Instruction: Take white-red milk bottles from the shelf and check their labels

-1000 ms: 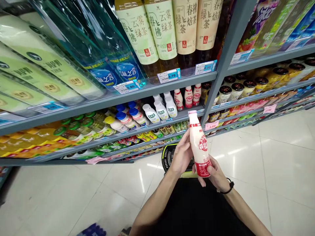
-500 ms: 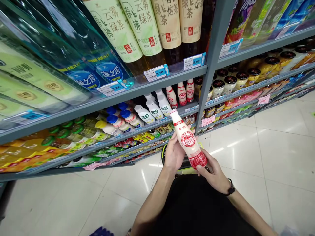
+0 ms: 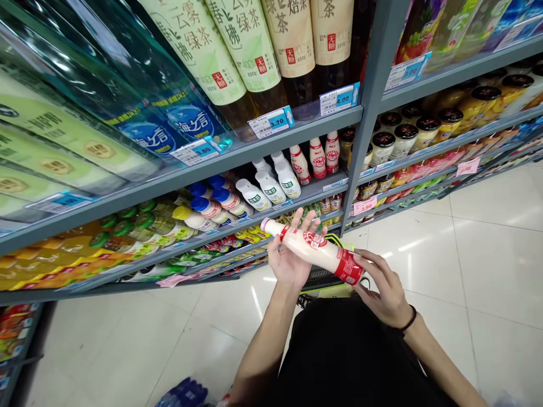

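A drink bottle point(image 3: 326, 254), cream-white with a red label and a pale pink cap, lies tilted across both hands, its cap end pointing left. My left hand point(image 3: 292, 263) is under the neck and upper body, palm up, the fingers reaching up behind the bottle and the thumb beside the neck. At the red base, my right hand point(image 3: 384, 291) grips with thumb and fingers. Three similar red-and-white bottles point(image 3: 318, 158) stand on the shelf ahead, beside white bottles with green lettering point(image 3: 271, 186). A black basket with a yellow-green edge point(image 3: 324, 277) is partly hidden beneath my hands.
Grey shelving point(image 3: 360, 135) runs along the front, with price tags on its edges. Large tea bottles point(image 3: 250, 56) fill the upper shelf; jars with dark lids point(image 3: 405, 138) stand at right. A blue item point(image 3: 184, 393) is on the tiled floor point(image 3: 169, 333) at the lower left.
The bottle has turned from steep to nearly flat, its cap swinging left and down. My left fingers have spread behind it, and my right hand has moved slightly right with the base.
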Demonstrator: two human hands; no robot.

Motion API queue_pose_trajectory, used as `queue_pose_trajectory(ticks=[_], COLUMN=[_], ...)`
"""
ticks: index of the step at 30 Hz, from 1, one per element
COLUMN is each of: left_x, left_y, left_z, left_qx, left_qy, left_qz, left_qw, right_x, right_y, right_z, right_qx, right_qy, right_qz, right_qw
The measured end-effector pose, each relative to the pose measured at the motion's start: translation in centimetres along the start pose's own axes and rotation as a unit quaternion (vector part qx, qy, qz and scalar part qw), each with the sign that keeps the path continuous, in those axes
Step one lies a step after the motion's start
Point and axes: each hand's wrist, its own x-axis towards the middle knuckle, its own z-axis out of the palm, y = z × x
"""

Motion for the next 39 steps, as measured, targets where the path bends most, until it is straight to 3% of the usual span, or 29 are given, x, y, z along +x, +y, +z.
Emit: queue_pose_trajectory(ticks=[3,6,16,20,24,28,34,39], left_x=[0.2,0.5,0.7,0.7,0.7,0.7,0.4,0.2], left_y=[0.3,0.7,1.7,2.0,2.4,2.8,3.5,3.8], left_z=[-0.5,-0.8,-1.0,-1.0,-1.0,-0.9,-0.5,-0.3], left_qx=[-0.022,-0.038,-0.049,-0.023,-0.002,-0.009,-0.023,0.017], left_qy=[0.010,0.008,-0.001,0.000,-0.015,-0.036,-0.041,-0.041], left_qz=[0.003,0.004,0.003,0.003,0.009,0.012,0.024,0.016], left_qw=[1.000,0.999,0.999,1.000,1.000,0.999,0.999,0.999], right_x=[-0.8,-1.6,-1.7,-0.9,-0.6,-0.7,-0.9,-1.0], right_y=[0.9,1.3,1.8,1.3,0.4,0.0,-0.5,-0.7], right_z=[0.0,0.2,0.7,1.3,2.0,2.2,2.2,2.4], right_qx=[-0.064,-0.073,-0.048,-0.004,0.112,0.270,0.531,0.593], right_qy=[-0.018,-0.027,-0.016,0.021,0.047,0.015,-0.098,-0.151], right_qz=[-0.081,-0.121,-0.135,-0.076,0.097,0.252,0.396,0.470], right_qw=[0.994,0.990,0.990,0.997,0.988,0.929,0.742,0.636])
